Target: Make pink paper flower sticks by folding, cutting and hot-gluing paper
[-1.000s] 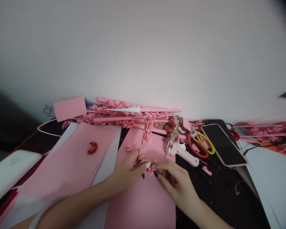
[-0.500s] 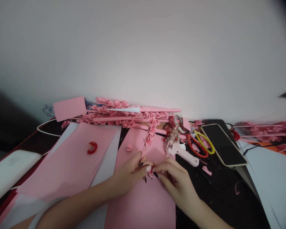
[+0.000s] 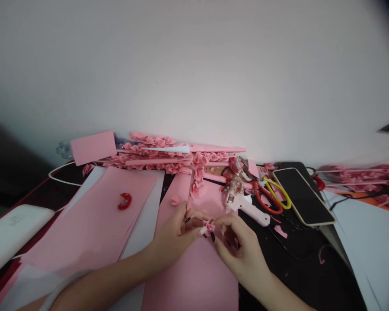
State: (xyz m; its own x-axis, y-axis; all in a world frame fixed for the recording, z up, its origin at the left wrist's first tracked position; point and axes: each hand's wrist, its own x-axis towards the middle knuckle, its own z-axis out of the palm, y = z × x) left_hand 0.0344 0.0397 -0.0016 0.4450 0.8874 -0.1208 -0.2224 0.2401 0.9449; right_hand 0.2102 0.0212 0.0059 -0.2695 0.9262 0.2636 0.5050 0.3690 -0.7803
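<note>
My left hand (image 3: 176, 231) is closed, pinching a small pink folded-paper flower (image 3: 208, 226) between thumb and fingers. A pink paper stem (image 3: 191, 188) with several paper blossoms (image 3: 198, 172) near its upper end also rises from that hand. On the flower's right side, my right hand (image 3: 241, 242) has its thumb and fingertips at the petals, with the other fingers curled. Both hands are above a pink paper sheet (image 3: 194, 280). Another small pink paper flower (image 3: 175, 201) lies on the sheet, left of the stem.
A light pink glue gun (image 3: 249, 209), scissors with red and yellow handles (image 3: 278, 194) and a phone (image 3: 306, 196) lie to the right. Pink flower stems (image 3: 162, 160) are heaped along the wall. Leftward are pink sheets (image 3: 94, 220), a red ornament (image 3: 125, 201) and a white device (image 3: 16, 233).
The held flower has turned so that its petals show more. The blossomed stem has swung slightly left, and my right index finger has lifted a little from the petals.
</note>
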